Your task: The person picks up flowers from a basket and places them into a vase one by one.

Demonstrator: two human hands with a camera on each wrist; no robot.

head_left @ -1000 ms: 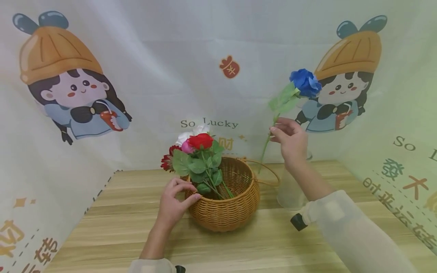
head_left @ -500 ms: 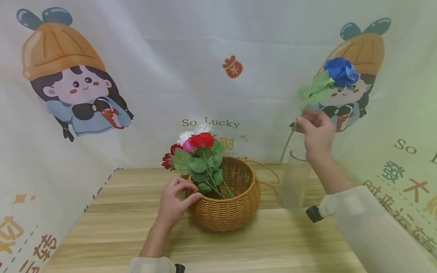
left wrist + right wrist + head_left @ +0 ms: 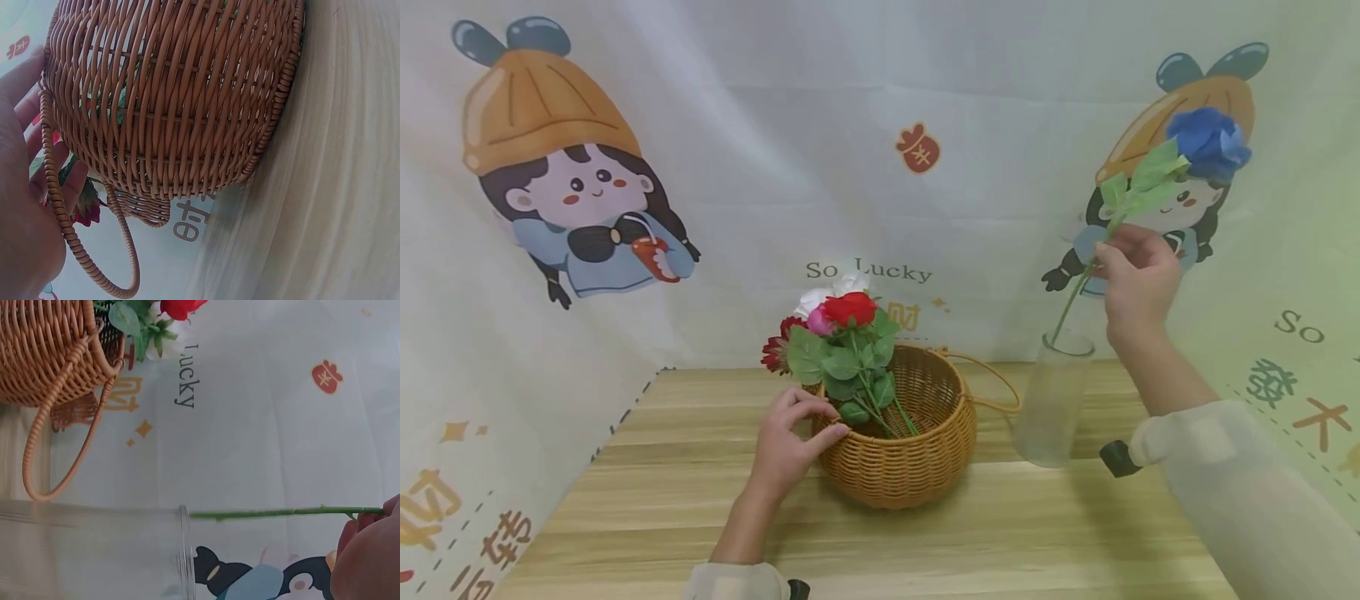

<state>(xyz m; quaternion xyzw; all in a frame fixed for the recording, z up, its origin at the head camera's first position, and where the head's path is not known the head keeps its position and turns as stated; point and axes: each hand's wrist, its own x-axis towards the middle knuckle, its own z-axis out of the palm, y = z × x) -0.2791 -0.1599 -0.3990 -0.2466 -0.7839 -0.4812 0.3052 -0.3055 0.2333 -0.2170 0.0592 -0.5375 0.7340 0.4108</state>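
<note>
My right hand (image 3: 1142,287) pinches the green stem of a blue artificial rose (image 3: 1210,143) between thumb and fingers. The flower leans up to the right, and the stem's lower end is right at the mouth of a clear glass vase (image 3: 1051,408). In the right wrist view the stem (image 3: 281,513) reaches the vase rim (image 3: 186,550). My left hand (image 3: 790,442) holds the near left rim of a round wicker basket (image 3: 898,475), thumb and fingers at its edge. Inside lean several flowers: a red rose (image 3: 852,308), white and pink blooms, and a dark red one (image 3: 777,348).
The basket's loop handle (image 3: 1000,392) sticks out to the right, close to the vase. Both stand on a wood-grain table (image 3: 662,492). Behind and at the sides hangs a pale printed cloth (image 3: 775,167) with cartoon figures.
My right hand has carried the blue rose to the right, from beside the basket to over the vase. My left hand has stayed at the basket rim.
</note>
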